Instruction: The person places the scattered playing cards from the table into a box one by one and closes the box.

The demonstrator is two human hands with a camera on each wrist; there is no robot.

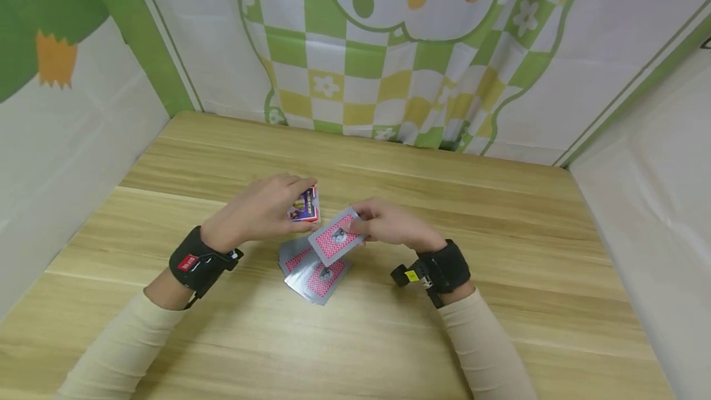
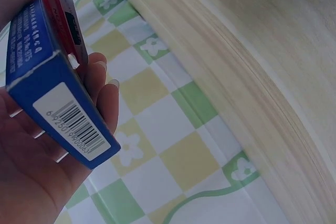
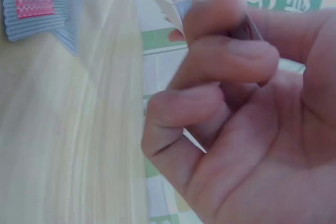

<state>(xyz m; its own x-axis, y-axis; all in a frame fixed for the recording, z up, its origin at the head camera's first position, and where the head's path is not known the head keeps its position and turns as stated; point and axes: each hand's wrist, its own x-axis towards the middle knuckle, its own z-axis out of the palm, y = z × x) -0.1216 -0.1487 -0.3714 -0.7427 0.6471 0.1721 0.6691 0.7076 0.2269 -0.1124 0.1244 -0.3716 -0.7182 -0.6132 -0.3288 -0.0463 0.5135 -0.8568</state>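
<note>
My left hand (image 1: pixel 265 207) grips a small blue and red playing-card box (image 1: pixel 305 204), fingers curled round its sides. In the left wrist view the box (image 2: pixel 73 114) turns its barcode end toward the camera. My right hand (image 1: pixel 389 222) pinches a playing card (image 1: pixel 336 236) with a red patterned back and grey border, thumb on its face. In the right wrist view the curled fingers (image 3: pixel 226 66) hide most of what they hold. Below the held card, a fanned pile of cards (image 1: pixel 322 279) lies on the table, backs up; the held card overlaps it in the head view.
The wood-grain table (image 1: pixel 500 326) stretches around both hands. A checked green, yellow and white curtain (image 1: pixel 355 66) hangs along the back edge, with pale walls (image 1: pixel 655 159) at either side. Each wrist wears a black strap (image 1: pixel 447 267) with a camera.
</note>
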